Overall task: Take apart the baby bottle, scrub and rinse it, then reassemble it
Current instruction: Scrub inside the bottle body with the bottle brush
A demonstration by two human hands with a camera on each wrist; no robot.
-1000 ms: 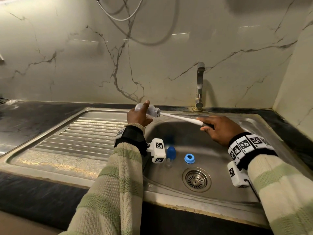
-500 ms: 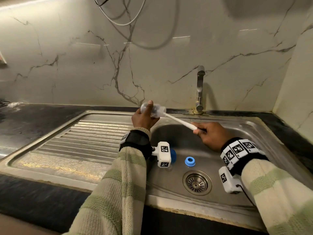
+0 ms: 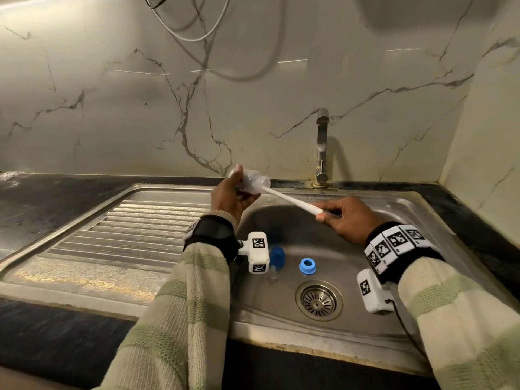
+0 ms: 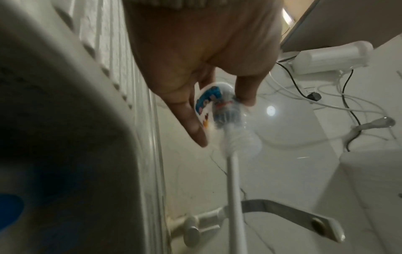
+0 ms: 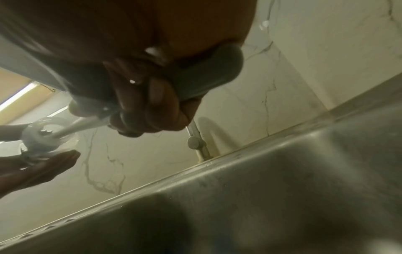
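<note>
It's a stainless steel sink [image 3: 450, 249] set into a dark countertop [image 3: 42, 206], ribbed drainboard [image 3: 126, 229] on the left. Down in the basin, a blue ring [image 3: 307, 266] sits just behind the drain [image 3: 318, 300]; left of the ring there's a blue cap [image 3: 278, 256] with a small clear piece [image 3: 272, 277] next to it.
</note>
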